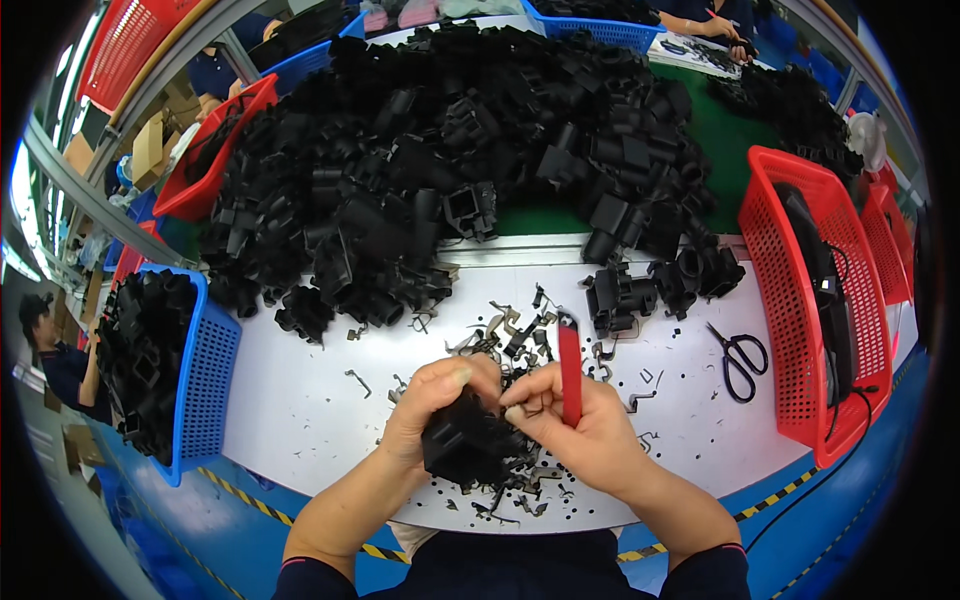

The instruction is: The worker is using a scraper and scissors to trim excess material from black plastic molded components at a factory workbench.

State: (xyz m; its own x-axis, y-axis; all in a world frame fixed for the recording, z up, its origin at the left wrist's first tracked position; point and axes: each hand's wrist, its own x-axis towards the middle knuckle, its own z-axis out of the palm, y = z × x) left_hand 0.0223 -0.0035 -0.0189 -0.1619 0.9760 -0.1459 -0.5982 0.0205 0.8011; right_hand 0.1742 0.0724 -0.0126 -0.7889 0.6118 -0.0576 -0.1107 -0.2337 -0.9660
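Left hand [435, 398]: grip clamped on an angular black moulded plastic part [465, 442], held above the white tabletop [310, 430] near its front edge. Right hand [585, 425]: grip closed round a slim red-handled tool [570, 375]; thumb and index fingertip together at the part's upper right, anything pinched there too small to tell. Small black and tan scraps [519, 341] around; black-handled scissors [728, 346] well to the right

The dark navy top [510, 567] has short sleeves [708, 576], thinly edged in pink.
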